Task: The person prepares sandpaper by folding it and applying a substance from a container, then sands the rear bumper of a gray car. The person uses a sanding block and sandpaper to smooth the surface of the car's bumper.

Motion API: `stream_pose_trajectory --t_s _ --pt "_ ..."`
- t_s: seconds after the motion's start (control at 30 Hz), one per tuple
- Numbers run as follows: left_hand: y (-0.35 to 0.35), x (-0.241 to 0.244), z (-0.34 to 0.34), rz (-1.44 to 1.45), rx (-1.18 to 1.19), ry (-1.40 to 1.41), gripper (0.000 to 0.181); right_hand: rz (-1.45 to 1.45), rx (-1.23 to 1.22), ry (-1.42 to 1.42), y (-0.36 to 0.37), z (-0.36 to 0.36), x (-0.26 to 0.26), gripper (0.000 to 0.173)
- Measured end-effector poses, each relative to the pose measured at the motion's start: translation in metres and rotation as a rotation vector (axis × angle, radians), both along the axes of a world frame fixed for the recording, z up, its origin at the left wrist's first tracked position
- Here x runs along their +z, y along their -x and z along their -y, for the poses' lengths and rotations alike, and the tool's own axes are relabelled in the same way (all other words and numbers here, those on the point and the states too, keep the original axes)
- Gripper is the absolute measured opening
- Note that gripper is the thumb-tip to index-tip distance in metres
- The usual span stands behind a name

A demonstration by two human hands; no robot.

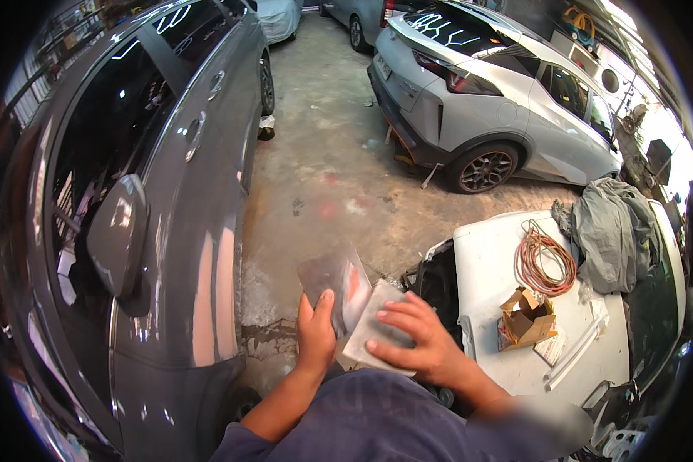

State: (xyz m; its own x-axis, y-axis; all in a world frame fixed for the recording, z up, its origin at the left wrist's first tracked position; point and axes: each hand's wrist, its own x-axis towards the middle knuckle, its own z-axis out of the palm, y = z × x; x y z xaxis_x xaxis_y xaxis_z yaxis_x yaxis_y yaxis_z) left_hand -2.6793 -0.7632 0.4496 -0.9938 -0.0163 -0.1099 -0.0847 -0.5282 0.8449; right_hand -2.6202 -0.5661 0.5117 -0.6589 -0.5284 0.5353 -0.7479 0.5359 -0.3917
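Low in the middle of the head view, my left hand (317,329) grips a thin, dark grey panel (325,271) by its near edge, thumb on top. A pale and red-orange patch, perhaps a reflection, shows on the panel's right part. My right hand (410,338) holds a flat, light grey rectangular sheet or pad (375,323), its fingers spread over the top. The two pieces lie close side by side; whether they touch is unclear. What they are made of cannot be told.
A dark grey car (173,242) stands close on my left, a silver car (485,110) ahead to the right. On a white car hood (485,260) at my right lie a coiled red hose (546,260), an open cardboard box (525,323) and a grey cloth cover (612,237).
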Motion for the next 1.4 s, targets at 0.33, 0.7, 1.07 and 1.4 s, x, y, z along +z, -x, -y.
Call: stream_pose_trajectory --t_s 0.33,0.7,1.07,1.4 --pt "0.157 -0.05 -0.022 0.218 -0.151 -0.251 0.037 0.125 -0.267 -0.248 0.191 -0.081 -0.105 0.051" --pt "0.402 -0.03 -0.017 -0.09 -0.132 0.184 0.036 -0.137 -0.231 -0.375 0.411 -0.049 -0.043 0.045" --pt "0.605 -0.03 -0.053 -0.216 -0.287 0.471 0.035 -0.055 -0.158 -0.182 0.603 -0.06 -0.083 0.039" --pt "0.793 -0.01 -0.13 -0.227 0.015 0.333 0.04 0.096 -0.148 0.025 0.783 -0.147 -0.072 0.051"
